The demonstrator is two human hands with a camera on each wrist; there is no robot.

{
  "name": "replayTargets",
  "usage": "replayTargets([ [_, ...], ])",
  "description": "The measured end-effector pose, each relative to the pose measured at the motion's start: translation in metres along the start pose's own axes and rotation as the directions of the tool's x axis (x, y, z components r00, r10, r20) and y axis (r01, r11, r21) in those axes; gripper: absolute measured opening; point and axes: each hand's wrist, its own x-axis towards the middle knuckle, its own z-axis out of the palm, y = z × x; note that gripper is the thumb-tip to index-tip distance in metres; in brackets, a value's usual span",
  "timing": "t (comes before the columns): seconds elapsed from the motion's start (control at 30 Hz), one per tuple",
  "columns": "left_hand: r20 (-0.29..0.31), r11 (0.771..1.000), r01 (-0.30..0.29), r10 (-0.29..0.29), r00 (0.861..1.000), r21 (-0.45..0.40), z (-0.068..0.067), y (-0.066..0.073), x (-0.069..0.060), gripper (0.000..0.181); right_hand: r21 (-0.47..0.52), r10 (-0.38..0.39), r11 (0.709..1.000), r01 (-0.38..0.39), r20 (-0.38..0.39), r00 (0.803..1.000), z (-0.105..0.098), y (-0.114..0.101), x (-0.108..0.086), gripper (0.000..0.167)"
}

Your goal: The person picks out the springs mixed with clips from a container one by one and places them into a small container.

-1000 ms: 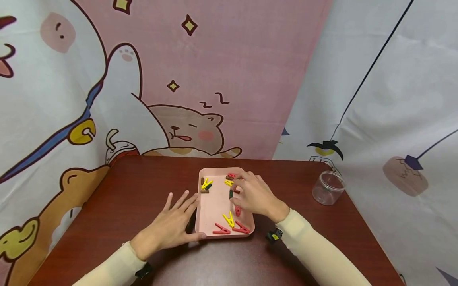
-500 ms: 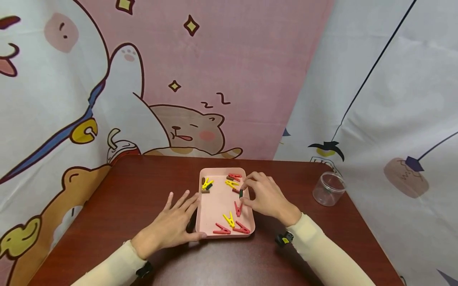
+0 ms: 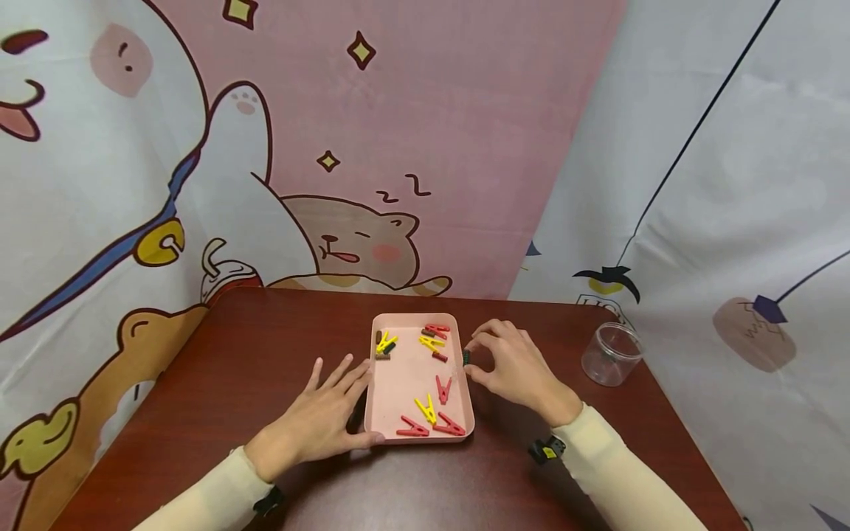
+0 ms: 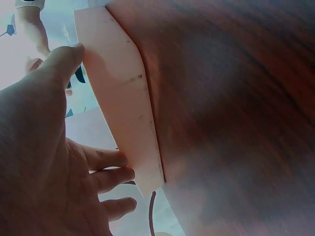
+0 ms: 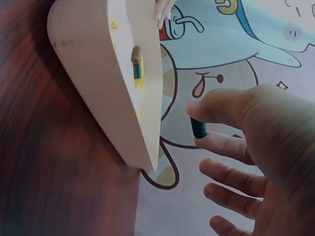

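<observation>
My right hand point(image 3: 514, 365) pinches a small dark green ridged cylinder point(image 5: 199, 129) between thumb and index finger, just off the tray's right side. Its other fingers are held apart from the piece. The pink tray point(image 3: 401, 394) lies on the table, and my left hand point(image 3: 315, 417) rests with spread fingers against its left side, the thumb at the near left corner. In the tray are red clothespins point(image 3: 443, 389), yellow clothespins point(image 3: 426, 408) and several small cylinders, among them a dark red one point(image 3: 440, 357) and a brown one point(image 3: 382, 357).
A clear round jar point(image 3: 611, 355) stands at the table's right edge. The dark brown table point(image 3: 279, 346) ends at a cartoon-printed cloth point(image 3: 425, 147) at the back and sides.
My right hand has moved right from over the tray to beyond its right rim, carrying the green cylinder out. The left hand stays against the tray.
</observation>
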Motion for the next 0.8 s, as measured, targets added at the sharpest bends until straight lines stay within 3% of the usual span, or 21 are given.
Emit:
replayTargets([
  [0.8,0.012,1.0,0.007,-0.008,1.0,0.024,0.007,-0.003,0.003,0.117,0.049,0.109,0.993,-0.104,-0.099,0.989,-0.021,0.049,-0.024,0.025],
])
